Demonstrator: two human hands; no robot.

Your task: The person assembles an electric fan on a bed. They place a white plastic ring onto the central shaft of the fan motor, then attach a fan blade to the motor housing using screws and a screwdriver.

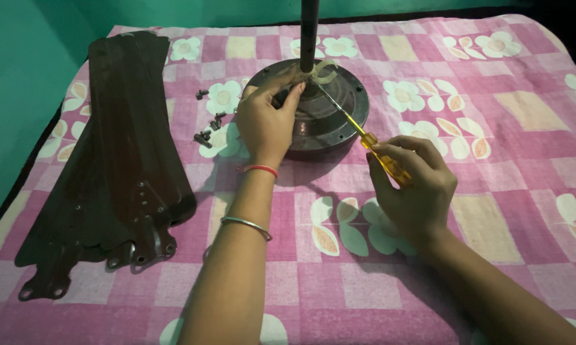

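Grip-wise, my right hand (410,191) is wrapped tight around the yellow handle of the screwdriver (358,132), and my left hand (267,121) pinches down at the hub of the fan motor (329,115), fingers closed right beside the driver tip. That's my worry: the motor sits on a soft bed (530,191), so if I lean on the driver the housing could rock, the tip could skip off the screw and jab my left fingertips. The shaft comes in at a slant too, which I think makes a slip likelier. Further left, loose dark screws (209,128) lie on the sheet where a bump could scatter them, and the stacked brown fan blades (122,166) crowd that side. The downrod (309,32) stands straight up behind the hub.
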